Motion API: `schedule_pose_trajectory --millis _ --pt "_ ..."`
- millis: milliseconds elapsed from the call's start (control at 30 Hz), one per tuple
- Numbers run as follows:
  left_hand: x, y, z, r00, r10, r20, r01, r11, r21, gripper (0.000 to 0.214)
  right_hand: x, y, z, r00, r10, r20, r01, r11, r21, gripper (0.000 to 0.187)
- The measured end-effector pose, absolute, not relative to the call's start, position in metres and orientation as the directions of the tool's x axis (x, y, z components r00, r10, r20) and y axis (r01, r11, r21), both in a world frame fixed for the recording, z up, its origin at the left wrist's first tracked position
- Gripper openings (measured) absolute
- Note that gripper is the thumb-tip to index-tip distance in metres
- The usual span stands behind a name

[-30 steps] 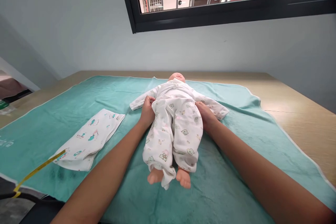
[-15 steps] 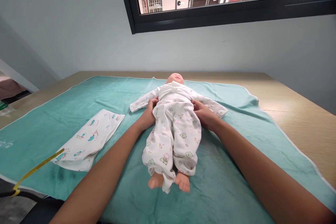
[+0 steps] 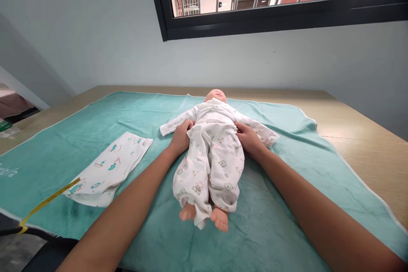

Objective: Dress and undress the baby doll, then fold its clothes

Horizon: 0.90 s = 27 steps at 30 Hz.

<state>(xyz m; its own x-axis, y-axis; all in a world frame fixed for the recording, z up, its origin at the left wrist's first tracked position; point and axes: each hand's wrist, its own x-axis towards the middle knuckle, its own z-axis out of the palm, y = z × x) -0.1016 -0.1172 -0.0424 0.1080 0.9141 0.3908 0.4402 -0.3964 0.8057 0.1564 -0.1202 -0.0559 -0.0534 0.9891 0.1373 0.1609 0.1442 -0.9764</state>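
A baby doll lies on its back with its head at the far end and its bare feet toward me. It wears a white long-sleeved top and white pants printed with small bears. My left hand is closed at the left side of the pants' waistband, fingers curled on the cloth. On the opposite side, my right hand pinches the waistband, its fingertips partly hidden by the fabric. One pant leg hangs a little past the doll's left-hand foot in view.
A folded white printed cloth lies left of my left forearm. Under everything spreads a teal blanket over a wooden table. A yellow strip on a black cable juts in at lower left. Behind stand a wall and a barred window.
My left hand has closed more tightly at the waistband, its fingers drawn in. The right hand stays at its side of the waistband. The view has shifted slightly.
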Motion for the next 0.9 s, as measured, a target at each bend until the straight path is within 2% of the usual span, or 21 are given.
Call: schedule_pose_trajectory --millis 67,167,300,400,533,633,767,900 --pt "-0.104 -0.112 -0.045 0.108 0.923 0.370 0.387 -0.382 0.839 0.025 0.157 -0.118 -0.058 -0.051 0.995 0.092 0.097 0.096 -0.991 0.023" --pt "-0.106 -0.104 -0.050 0.116 0.946 0.302 0.221 -0.321 0.921 0.026 0.157 -0.117 -0.058 -0.081 0.996 0.039 0.053 0.043 -0.998 0.024" --pt "-0.109 -0.104 -0.053 0.107 0.960 0.260 0.066 -0.268 0.961 0.026 0.159 -0.119 -0.053 -0.075 0.995 0.069 0.221 0.084 -0.972 0.020" --pt "-0.110 -0.113 -0.048 0.075 0.958 0.275 0.067 -0.280 0.958 0.026 0.162 -0.123 -0.044 -0.065 0.981 0.182 0.350 0.193 -0.917 0.017" --pt "-0.108 -0.123 -0.039 0.044 0.956 0.290 0.056 -0.292 0.955 0.023 0.160 -0.129 -0.026 -0.066 0.933 0.354 0.259 0.359 -0.897 0.017" --pt "-0.105 -0.124 -0.038 0.032 0.969 0.243 0.027 -0.244 0.969 0.023 0.151 -0.130 -0.011 -0.090 0.899 0.428 0.335 0.432 -0.837 0.017" --pt "-0.105 -0.123 -0.044 0.041 0.966 0.256 0.006 -0.256 0.967 0.024 0.137 -0.118 0.006 -0.197 0.890 0.412 0.518 0.451 -0.727 0.019" --pt "-0.107 -0.121 -0.050 0.025 0.937 0.347 0.103 -0.348 0.932 0.022 0.127 -0.106 0.019 -0.361 0.858 0.365 0.657 0.512 -0.553 0.019"
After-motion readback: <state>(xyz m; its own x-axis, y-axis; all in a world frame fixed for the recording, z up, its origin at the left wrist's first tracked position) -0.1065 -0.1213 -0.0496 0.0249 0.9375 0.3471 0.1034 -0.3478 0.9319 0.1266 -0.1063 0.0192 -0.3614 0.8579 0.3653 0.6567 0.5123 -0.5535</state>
